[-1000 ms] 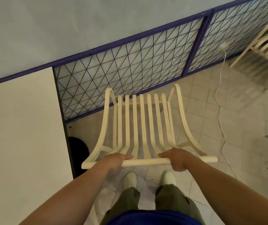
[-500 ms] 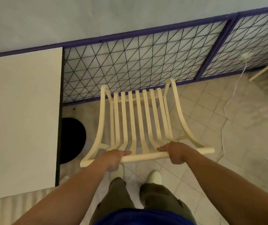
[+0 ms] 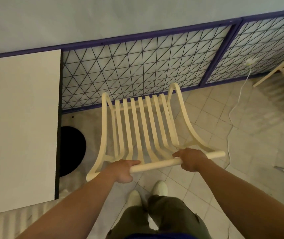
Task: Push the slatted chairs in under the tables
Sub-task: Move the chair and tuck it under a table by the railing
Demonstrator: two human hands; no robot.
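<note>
As left hand [image 3: 123, 170] and right hand [image 3: 192, 159] grip it, chair [image 3: 155, 165] stands ahead.

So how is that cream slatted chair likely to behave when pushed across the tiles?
Probably stiff: the slatted chair shows no flex with the left hand and right hand gripping its top rail. Likely light for its size, being open slats. On the tiled floor it should slide, though grout lines might catch the legs.

Wears loose olive-green trousers [image 3: 172, 216], creased and baggy. On the feet, pale cream shoes [image 3: 160, 188] with rounded toes. At the bottom edge, a strip of dark blue shirt [image 3: 155, 236]. Bare left hand [image 3: 122, 171], bare right hand [image 3: 192, 159], forearms [image 3: 72, 204] bare up to the frame edge.
</note>
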